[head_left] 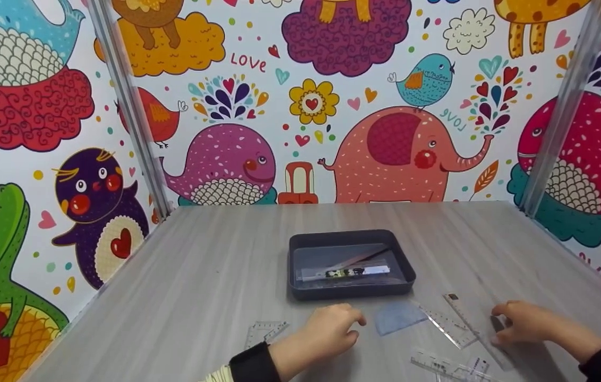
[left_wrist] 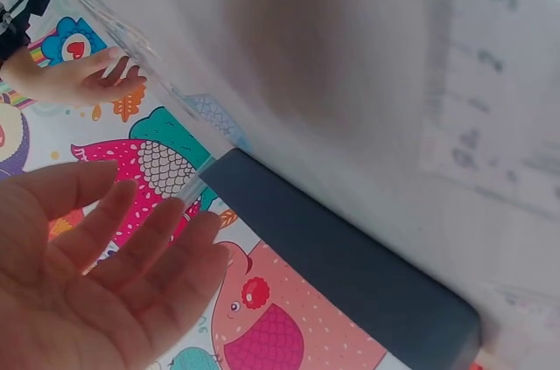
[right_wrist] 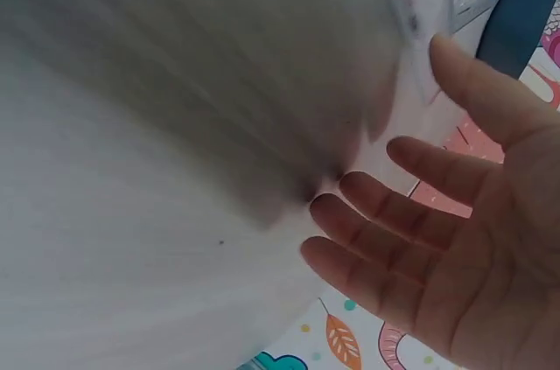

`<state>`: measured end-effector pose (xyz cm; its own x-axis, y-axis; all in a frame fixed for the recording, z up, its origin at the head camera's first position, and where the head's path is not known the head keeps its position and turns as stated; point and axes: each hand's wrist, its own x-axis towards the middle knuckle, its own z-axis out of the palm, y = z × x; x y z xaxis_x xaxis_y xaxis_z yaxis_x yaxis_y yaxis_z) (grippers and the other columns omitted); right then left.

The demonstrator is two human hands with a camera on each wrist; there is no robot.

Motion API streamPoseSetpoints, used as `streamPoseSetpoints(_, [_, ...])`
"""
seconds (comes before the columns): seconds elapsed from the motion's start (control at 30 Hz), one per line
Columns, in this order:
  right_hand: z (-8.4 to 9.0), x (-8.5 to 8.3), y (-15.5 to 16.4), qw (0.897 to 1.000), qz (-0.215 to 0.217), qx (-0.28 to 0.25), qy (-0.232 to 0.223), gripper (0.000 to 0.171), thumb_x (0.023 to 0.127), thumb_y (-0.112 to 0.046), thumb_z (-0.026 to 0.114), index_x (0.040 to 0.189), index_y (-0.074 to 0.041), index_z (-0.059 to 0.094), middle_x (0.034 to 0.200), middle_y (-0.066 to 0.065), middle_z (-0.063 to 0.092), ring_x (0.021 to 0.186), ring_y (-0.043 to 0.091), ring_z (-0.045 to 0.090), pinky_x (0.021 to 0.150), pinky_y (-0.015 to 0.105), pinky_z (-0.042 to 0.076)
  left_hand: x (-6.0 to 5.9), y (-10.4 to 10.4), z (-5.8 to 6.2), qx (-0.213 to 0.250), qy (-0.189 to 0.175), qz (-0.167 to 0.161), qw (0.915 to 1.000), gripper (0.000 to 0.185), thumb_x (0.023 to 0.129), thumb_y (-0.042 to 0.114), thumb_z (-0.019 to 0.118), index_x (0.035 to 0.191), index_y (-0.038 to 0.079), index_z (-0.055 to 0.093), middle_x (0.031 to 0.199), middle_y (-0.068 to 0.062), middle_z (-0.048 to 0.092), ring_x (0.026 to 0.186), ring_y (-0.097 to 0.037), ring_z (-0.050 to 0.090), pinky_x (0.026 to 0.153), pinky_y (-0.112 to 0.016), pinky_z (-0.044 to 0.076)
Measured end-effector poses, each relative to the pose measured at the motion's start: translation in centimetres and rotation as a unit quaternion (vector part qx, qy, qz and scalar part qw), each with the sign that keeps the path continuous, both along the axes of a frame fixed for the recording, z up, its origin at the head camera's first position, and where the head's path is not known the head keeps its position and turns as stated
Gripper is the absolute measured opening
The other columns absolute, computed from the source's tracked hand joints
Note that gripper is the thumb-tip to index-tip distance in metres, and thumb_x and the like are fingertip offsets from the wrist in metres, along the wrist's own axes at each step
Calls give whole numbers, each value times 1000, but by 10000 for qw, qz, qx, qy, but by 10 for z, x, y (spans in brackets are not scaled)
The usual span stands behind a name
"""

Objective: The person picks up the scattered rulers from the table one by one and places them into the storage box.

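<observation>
My left hand [head_left: 327, 331] hovers over the table with relaxed, slightly bent fingers and holds nothing; in the left wrist view its palm and fingers [left_wrist: 166, 247] show bare. Beside its fingertips lies a blue translucent flat piece [head_left: 398, 317], and behind its wrist a clear set square [head_left: 266, 330]. My right hand [head_left: 526, 321] hangs at the right with loosely spread fingers, nothing in them; the right wrist view shows the fingertips low over the table. Nearest to it lies a long clear ruler [head_left: 473, 326], beside a clear triangular piece [head_left: 449, 324]. A shorter clear ruler [head_left: 441, 363] lies closer in.
A dark grey tray [head_left: 351, 291] stands mid-table, ahead of both hands. Inside it are a clear packet with a printed strip [head_left: 356, 271] and a slim dark stick [head_left: 361, 257]. Patterned walls [head_left: 306, 138] and metal posts [head_left: 125, 95] border the table [head_left: 215, 254].
</observation>
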<state>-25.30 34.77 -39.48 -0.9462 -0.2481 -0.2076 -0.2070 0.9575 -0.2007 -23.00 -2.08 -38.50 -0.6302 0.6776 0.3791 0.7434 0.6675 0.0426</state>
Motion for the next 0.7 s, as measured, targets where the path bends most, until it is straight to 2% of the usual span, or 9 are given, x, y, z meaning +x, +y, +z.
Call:
streamPoseSetpoints(0.17, [-4, -4, -13, 9989, -298, 343, 76, 72, 57, -54, 63, 90, 9, 51, 80, 17, 54, 76, 35, 50, 70, 48, 37, 1, 0, 0, -93, -47, 67, 9999, 19, 66, 16, 60, 85, 22, 61, 77, 9, 59, 72, -6, 56, 53, -20, 41])
streamPoseSetpoints(0.4, [-1, -7, -31, 9975, -440, 546, 112, 59, 50, -45, 71, 76, 5, 51, 69, 9, 51, 64, 23, 47, 62, 41, 39, 2, -2, -2, -113, 25, 63, 9999, 19, 66, 16, 60, 83, 21, 62, 76, 9, 58, 71, -6, 56, 53, -19, 40])
streamPoseSetpoints(0.6, [-3, -5, -35, 9990, -398, 35, 197, 42, 47, -32, 75, 62, 0, 52, 57, 3, 46, 51, 16, 43, 47, 29, 37, 2, -2, -3, -173, -89, 140, 9997, 18, 66, 16, 59, 84, 22, 62, 78, 10, 59, 72, -6, 57, 52, -20, 41])
streamPoseSetpoints(0.7, [-4, -5, -34, 9975, -617, -329, -94, 42, 48, -31, 74, 64, 1, 53, 57, 5, 47, 47, 16, 47, 44, 29, 42, 2, -1, -4, -182, -57, 114, 9998, 18, 66, 17, 59, 83, 22, 62, 78, 11, 59, 73, -6, 57, 53, -20, 41])
